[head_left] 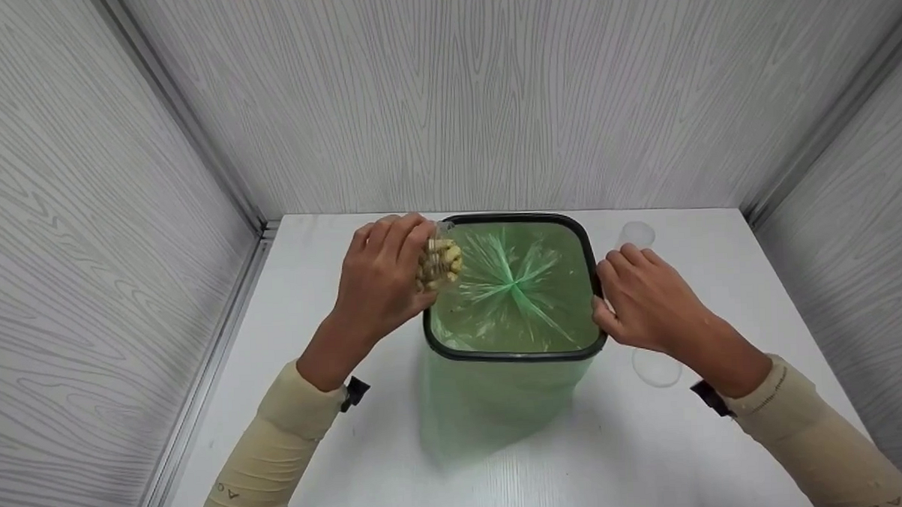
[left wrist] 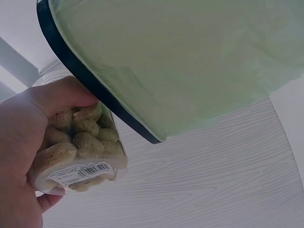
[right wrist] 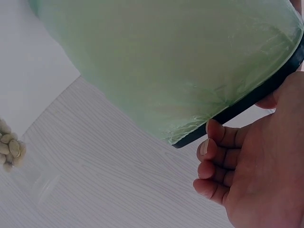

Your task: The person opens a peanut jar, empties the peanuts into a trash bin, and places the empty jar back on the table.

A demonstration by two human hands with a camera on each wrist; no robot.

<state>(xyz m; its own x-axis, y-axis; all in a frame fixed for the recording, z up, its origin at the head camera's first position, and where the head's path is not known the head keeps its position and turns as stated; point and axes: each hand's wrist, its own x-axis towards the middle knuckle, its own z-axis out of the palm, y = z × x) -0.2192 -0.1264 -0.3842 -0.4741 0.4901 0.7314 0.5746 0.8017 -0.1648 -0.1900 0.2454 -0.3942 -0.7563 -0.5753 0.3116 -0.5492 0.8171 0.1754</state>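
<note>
My left hand [head_left: 384, 274] grips a clear plastic jar of unshelled peanuts [head_left: 440, 263] at the left rim of a bin. The jar is tilted, and its barcode label [left wrist: 90, 172] shows in the left wrist view. A translucent green bag [head_left: 514, 285] spreads across the bin's mouth, gathered in creases at the centre. Around that mouth runs a black rim [head_left: 514, 355]. On the opposite side my right hand [head_left: 640, 296] holds the rim, fingers curled on one side of it and thumb on the other.
Behind my right hand stands a clear container [head_left: 636, 234]; the right wrist view shows more peanuts [right wrist: 10, 146] at its left edge. A clear round lid [head_left: 657, 368] lies on the white table [head_left: 338, 467]. Wood-grain panels [head_left: 490, 94] enclose the back and sides.
</note>
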